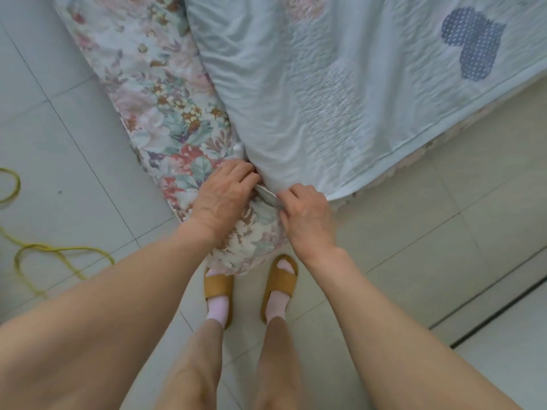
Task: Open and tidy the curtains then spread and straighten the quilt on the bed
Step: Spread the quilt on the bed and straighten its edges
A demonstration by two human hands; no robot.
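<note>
I am gripping the quilt corner at the bed's near corner: left hand and right hand are pinching its hem between them, the quilt stretching away up-right from both.

we stand at bed corner, slippers on tiled floor just before it. quilt lies on bed, right of bare mattress side. our left hand on mattress side, at quilt corner; our right hand just right of it, on quilt edge. cord on floor, far left.
</note>
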